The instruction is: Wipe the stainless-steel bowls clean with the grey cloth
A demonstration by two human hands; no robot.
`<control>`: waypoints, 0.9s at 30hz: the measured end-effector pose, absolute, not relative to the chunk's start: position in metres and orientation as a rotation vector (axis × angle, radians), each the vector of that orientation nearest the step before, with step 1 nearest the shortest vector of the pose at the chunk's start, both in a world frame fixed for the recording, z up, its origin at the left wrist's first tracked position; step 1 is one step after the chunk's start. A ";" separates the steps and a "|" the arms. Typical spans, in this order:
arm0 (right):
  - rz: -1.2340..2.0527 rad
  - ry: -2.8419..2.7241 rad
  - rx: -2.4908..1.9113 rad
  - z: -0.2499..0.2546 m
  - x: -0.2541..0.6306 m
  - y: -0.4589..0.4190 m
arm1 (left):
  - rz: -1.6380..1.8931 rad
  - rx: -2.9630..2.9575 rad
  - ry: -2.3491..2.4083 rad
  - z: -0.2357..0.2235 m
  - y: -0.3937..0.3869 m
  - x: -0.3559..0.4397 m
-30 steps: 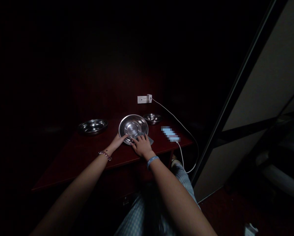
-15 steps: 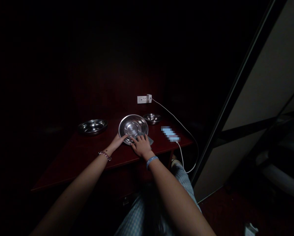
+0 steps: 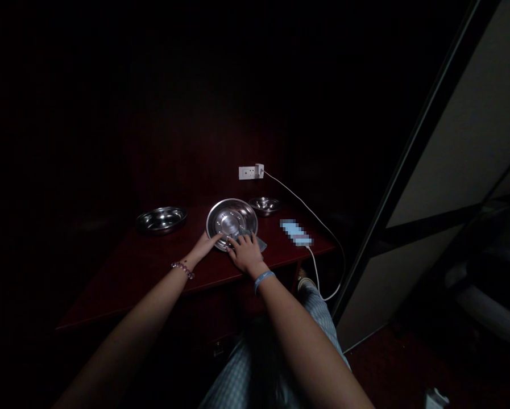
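While a shiny steel bowl (image 3: 229, 222) is held tilted over the middle of the dark red table (image 3: 152, 261), its inside turned toward the head camera, both hands are kept busy at its near side. By the left hand (image 3: 202, 246) the rim is gripped, thumb laid inside; by the right hand (image 3: 246, 252), its fingers spread, a grey cloth (image 3: 262, 243) is covered and apparently pressed against the inner wall, though whether it is also pinched cannot be told. So a wipe looks to be under way, judged to be somewhere in the middle: bright spots are seen on the bowl's floor, but whether these are drops or mere glints is left unclear. To the left, well apart, a wide steel dish (image 3: 161, 220) is set down; behind and to the right, a small steel bowl (image 3: 265, 206) is seen. Neither is being touched, and whether they have been wiped or are left to do cannot be judged. At the right, a pixelated device (image 3: 296, 232) is joined to a white cable (image 3: 316, 272).
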State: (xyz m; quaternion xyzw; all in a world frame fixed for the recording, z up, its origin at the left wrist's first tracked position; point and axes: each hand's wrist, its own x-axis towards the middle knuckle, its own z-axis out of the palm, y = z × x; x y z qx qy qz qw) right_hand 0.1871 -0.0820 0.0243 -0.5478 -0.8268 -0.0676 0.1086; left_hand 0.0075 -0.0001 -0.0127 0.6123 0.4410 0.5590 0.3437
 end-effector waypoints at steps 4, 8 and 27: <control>-0.197 -2.425 -1.601 0.024 0.187 -0.082 | 1.451 1.612 1.152 -0.012 0.000 0.007; -0.199 -2.434 -1.597 0.024 0.187 -0.082 | 1.457 1.578 1.163 -0.011 -0.001 0.008; -0.162 -2.427 -1.598 0.025 0.184 -0.082 | 1.432 1.570 1.187 -0.006 -0.005 0.010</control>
